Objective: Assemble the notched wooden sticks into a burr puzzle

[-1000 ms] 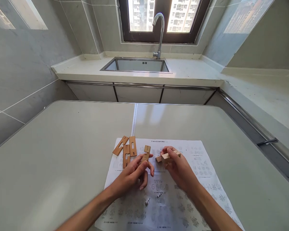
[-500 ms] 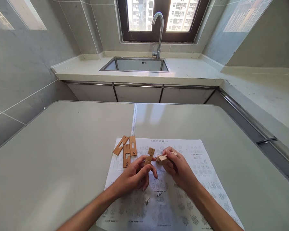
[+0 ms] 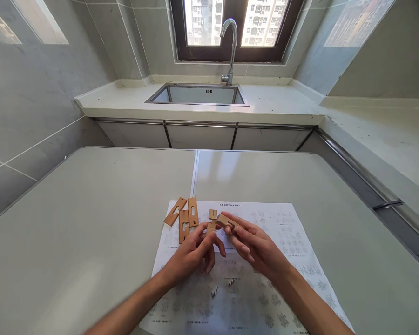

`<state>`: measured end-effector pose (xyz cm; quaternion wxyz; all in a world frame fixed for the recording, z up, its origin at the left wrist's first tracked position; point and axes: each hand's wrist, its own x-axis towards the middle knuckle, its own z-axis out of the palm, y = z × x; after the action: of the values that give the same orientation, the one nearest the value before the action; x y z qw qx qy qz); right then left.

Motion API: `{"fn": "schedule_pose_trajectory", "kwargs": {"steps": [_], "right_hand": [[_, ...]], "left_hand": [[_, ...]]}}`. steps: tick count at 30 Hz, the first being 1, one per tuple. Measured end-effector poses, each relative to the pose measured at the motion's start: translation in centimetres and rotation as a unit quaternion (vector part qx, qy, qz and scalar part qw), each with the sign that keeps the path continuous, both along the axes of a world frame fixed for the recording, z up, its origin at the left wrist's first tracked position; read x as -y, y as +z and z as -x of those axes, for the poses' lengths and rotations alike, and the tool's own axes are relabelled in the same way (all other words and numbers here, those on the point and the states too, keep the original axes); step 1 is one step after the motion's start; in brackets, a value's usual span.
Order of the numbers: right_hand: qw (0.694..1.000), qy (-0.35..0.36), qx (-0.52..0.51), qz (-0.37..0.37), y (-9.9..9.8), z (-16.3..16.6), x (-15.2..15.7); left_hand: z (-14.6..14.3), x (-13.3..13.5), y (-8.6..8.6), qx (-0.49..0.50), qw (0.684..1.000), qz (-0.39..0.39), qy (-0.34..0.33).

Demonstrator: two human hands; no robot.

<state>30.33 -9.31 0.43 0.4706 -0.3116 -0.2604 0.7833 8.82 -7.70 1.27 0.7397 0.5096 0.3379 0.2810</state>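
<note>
My left hand (image 3: 203, 249) pinches a notched wooden puzzle piece (image 3: 212, 215) upright between thumb and fingers, its lower part hidden by them. Held in my right hand (image 3: 253, 239) is another notched wooden puzzle piece (image 3: 227, 222), tilted, with its left end close beside the first; whether the two touch I cannot tell. Both hands are over a printed instruction sheet (image 3: 282, 274). Left of them lie three flat wooden pieces with cut-outs: one marked 1 (image 3: 175, 211), one marked 2 (image 3: 193, 212) and one marked 3 (image 3: 183, 226).
The sheet lies on a pale table (image 3: 91, 223) with a seam down its middle. Two small dark-and-white scraps (image 3: 214, 292) show on the paper. Beyond the table are a counter (image 3: 282, 100), a sink (image 3: 199, 95) and a tap (image 3: 233, 51) under a window.
My right hand has moved left and turned its wooden piece, bringing it beside the other one. My left hand has shifted slightly left with its piece. The flat pieces stay put.
</note>
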Motion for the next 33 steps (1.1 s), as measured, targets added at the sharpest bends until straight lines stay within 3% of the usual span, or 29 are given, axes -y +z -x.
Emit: {"fn": "schedule_pose_trajectory", "kwargs": {"steps": [5, 11, 14, 19, 26, 33], "right_hand": [[0.997, 0.031, 0.031, -0.055, -0.6, 0.4, 0.0], [0.975, 0.018, 0.175, -0.137, 0.2, 1.3, 0.5], [0.964, -0.002, 0.214, -0.155, 0.4, 1.4, 0.7], [0.957, 0.028, 0.234, -0.168, 0.3, 1.5, 0.9], [0.899, 0.035, 0.353, -0.257, 0.0, 1.4, 1.1], [0.873, 0.02, 0.4, -0.278, -0.1, 1.3, 1.2]], "left_hand": [[-0.1, 0.1, 0.1, -0.014, 1.0, 0.007, 0.01], [-0.2, 0.3, 0.6, -0.032, 0.999, -0.011, -0.003], [-0.3, 0.3, 0.7, -0.032, 0.999, -0.02, -0.011], [-0.4, 0.4, 0.7, -0.044, 0.999, -0.013, 0.0], [-0.2, 0.5, 0.4, -0.056, 0.998, -0.031, 0.001], [0.1, 0.2, 0.2, -0.066, 0.996, -0.057, 0.012]]}}
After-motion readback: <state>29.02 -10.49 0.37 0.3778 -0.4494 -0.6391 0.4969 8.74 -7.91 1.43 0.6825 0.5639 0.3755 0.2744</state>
